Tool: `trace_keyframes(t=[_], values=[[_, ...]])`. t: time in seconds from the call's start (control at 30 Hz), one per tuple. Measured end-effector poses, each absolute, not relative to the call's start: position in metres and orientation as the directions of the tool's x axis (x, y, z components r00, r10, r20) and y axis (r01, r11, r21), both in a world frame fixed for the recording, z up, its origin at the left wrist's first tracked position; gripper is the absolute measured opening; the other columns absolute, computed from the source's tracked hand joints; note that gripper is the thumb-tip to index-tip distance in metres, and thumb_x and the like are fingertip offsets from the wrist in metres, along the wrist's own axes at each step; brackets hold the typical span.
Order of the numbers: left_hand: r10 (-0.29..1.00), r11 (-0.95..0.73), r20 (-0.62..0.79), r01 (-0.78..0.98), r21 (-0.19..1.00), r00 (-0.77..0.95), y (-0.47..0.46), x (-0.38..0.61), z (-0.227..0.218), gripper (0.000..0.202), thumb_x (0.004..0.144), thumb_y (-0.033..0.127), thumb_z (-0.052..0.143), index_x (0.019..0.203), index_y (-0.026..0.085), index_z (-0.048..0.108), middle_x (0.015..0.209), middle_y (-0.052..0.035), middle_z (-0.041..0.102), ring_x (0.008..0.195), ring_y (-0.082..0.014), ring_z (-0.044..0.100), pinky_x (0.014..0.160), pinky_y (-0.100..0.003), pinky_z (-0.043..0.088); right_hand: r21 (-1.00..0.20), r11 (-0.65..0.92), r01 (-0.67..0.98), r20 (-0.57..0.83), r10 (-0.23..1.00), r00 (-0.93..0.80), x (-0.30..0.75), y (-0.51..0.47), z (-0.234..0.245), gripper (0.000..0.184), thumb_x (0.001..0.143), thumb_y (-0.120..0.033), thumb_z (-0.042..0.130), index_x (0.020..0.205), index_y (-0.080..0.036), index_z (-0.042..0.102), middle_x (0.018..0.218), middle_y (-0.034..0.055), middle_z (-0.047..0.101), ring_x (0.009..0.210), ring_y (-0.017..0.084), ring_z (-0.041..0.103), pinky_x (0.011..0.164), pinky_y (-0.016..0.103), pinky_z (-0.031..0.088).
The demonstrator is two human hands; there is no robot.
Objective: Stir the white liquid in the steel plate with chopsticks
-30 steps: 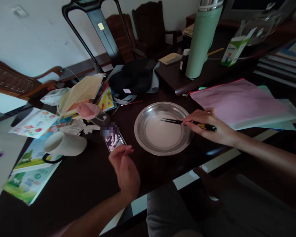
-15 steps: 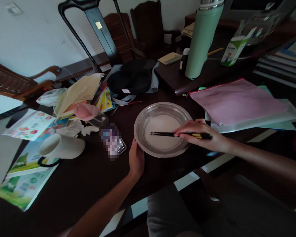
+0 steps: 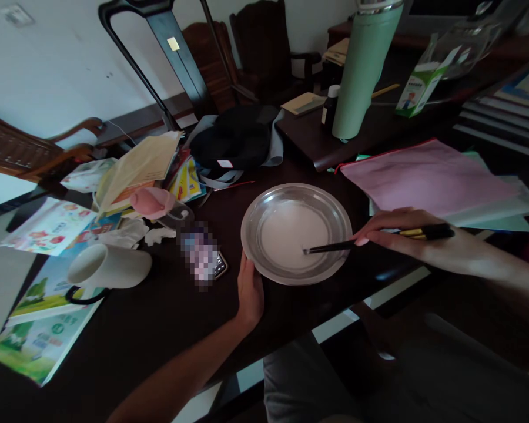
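A round metal bowl (image 3: 296,277) sits on the dark table with a pale, whitish content (image 3: 286,235) inside; whether this is liquid or batter I cannot tell. My left hand (image 3: 250,294) grips the bowl's near left side, its fingertips partly hidden beneath the rim. In my right hand (image 3: 408,238), off the bowl's right side, is a pair of black chopsticks (image 3: 330,247) with gold bands near the thick ends. They slant over the right rim, and their tips are in the bowl, at the right part of the pale content.
Left of the bowl lie a phone (image 3: 220,265), a white mug (image 3: 119,265) on its side, a pink-topped bottle (image 3: 152,202) and booklets (image 3: 39,346). A black bag (image 3: 233,138) is behind. A green thermos (image 3: 365,76) and a pink pouch (image 3: 432,176) are at right.
My right hand has moved right and slightly toward me, drawing the chopstick tips from the bowl's left-centre to its right part. My left hand stays at the rim.
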State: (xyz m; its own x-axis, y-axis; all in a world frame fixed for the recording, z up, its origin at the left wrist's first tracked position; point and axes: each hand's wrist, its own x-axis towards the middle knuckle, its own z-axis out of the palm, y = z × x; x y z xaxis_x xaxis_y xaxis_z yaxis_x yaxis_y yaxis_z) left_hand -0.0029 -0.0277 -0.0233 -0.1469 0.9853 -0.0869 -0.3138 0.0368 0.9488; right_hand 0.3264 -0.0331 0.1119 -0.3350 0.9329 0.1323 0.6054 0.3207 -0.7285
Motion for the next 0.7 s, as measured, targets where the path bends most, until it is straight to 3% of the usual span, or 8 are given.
trace_keyframes(t=[0.1, 0.27, 0.5, 0.6, 0.7], values=[[0.985, 0.027, -0.077, -0.305, 0.952, -0.152, -0.028, -0.002, -0.023, 0.055, 0.094, 0.063, 0.074, 0.134, 0.027, 0.077, 0.158, -0.0071, 0.067, 0.160, -0.0300, 0.048, 0.135, -0.042, 0.035, -0.774, 0.341, 0.533, 0.135, 0.912, -0.387, 0.310, -0.034, 0.099, 0.026, 0.106, -0.052, 0.065, 0.109, -0.036, 0.085, 0.109, 0.0005, 0.088, 0.097, 0.024, 0.081, 0.085, 0.045, 0.057], [0.983, 0.055, -0.110, -0.337, 0.940, -0.148, -0.028, -0.004, -0.024, 0.053, 0.093, 0.062, 0.075, 0.134, 0.028, 0.077, 0.149, -0.0078, 0.073, 0.154, -0.0305, 0.055, 0.130, -0.043, 0.042, -0.720, 0.454, 0.525, 0.197, 0.859, -0.472, 0.288, -0.022, 0.077, 0.025, 0.108, -0.045, 0.062, 0.120, -0.033, 0.081, 0.119, 0.0021, 0.087, 0.106, 0.024, 0.080, 0.093, 0.049, 0.049], [0.982, 0.047, -0.107, -0.347, 0.937, -0.157, -0.028, -0.007, -0.024, 0.053, 0.089, 0.061, 0.080, 0.130, 0.028, 0.078, 0.143, -0.0069, 0.076, 0.148, -0.0291, 0.060, 0.122, -0.038, 0.048, -0.653, 0.440, 0.616, 0.279, 0.896, -0.345, 0.296, -0.007, 0.074, 0.021, 0.108, -0.044, 0.062, 0.114, -0.036, 0.081, 0.117, 0.0003, 0.087, 0.105, 0.027, 0.080, 0.095, 0.052, 0.049], [0.978, 0.022, -0.096, -0.368, 0.929, -0.183, -0.021, -0.010, -0.024, 0.047, 0.088, 0.058, 0.081, 0.123, 0.026, 0.079, 0.128, -0.0062, 0.079, 0.129, -0.0263, 0.069, 0.114, -0.037, 0.052, -0.648, 0.431, 0.628, 0.321, 0.902, -0.288, 0.311, -0.012, 0.089, 0.018, 0.106, -0.041, 0.065, 0.109, -0.036, 0.082, 0.108, 0.0004, 0.088, 0.097, 0.026, 0.081, 0.089, 0.049, 0.053], [0.972, -0.007, -0.080, -0.370, 0.929, -0.221, -0.012, -0.014, -0.024, 0.043, 0.085, 0.055, 0.084, 0.114, 0.024, 0.080, 0.112, -0.0043, 0.079, 0.106, -0.0223, 0.073, 0.102, -0.035, 0.056, -0.667, 0.384, 0.638, 0.280, 0.923, -0.263, 0.325, -0.021, 0.104, 0.022, 0.105, -0.048, 0.065, 0.105, -0.036, 0.084, 0.099, 0.0008, 0.087, 0.086, 0.026, 0.080, 0.081, 0.047, 0.056]])
